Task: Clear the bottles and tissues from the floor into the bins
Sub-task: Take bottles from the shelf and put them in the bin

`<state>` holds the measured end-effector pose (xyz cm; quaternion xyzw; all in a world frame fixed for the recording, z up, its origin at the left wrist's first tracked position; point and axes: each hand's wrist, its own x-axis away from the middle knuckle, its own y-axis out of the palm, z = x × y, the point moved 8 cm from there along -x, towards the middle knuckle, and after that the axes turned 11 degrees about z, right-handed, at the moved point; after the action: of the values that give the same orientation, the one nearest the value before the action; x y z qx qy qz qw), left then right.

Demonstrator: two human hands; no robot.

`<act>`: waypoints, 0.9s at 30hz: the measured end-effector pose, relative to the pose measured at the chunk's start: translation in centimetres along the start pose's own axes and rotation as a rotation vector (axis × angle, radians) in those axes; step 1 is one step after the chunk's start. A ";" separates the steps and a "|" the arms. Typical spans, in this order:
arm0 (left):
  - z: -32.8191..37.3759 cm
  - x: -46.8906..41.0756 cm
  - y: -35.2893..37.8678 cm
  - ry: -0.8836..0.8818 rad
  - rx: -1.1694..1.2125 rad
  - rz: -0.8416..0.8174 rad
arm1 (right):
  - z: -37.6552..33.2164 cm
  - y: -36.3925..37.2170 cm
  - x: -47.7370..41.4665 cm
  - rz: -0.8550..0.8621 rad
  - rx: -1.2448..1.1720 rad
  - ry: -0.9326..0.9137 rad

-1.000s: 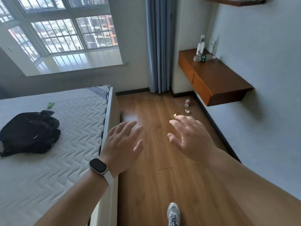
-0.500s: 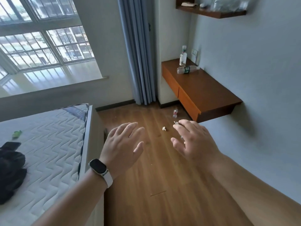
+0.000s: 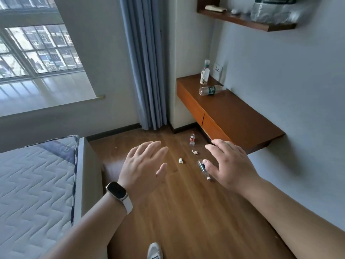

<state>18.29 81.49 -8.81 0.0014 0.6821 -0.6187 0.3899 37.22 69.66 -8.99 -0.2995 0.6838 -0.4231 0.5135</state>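
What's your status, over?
Left hand open, right hand open, both empty. Red-label bottle, green-label bottle, near tissue wad, far tissue wad on floor. No bins in view.

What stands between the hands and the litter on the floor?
Nothing visible. The left hand and right hand hover open over bare floor. The red bottle, green bottle and tissues lie ahead by the desk. No bin is in view.

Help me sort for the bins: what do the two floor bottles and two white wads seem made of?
Far bottle and near bottle: likely clear plastic, glossy; see-through walls, printed labels. Left wad and right wad: probably tissue paper, matte white, crumpled.
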 end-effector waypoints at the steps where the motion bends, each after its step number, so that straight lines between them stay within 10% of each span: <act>1: -1.6 -1.2 0.4 0.004 0.007 -0.004 | -0.6 0.6 -1.7 -0.004 0.011 -0.007; 27: -19.1 -24.8 17.4 0.122 0.045 -0.086 | 5.2 18.0 -28.0 -0.065 0.007 0.133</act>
<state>33.92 113.62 -11.56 0.0186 0.6899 -0.6489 0.3203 50.83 100.21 -13.00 -0.2911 0.7047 -0.4610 0.4540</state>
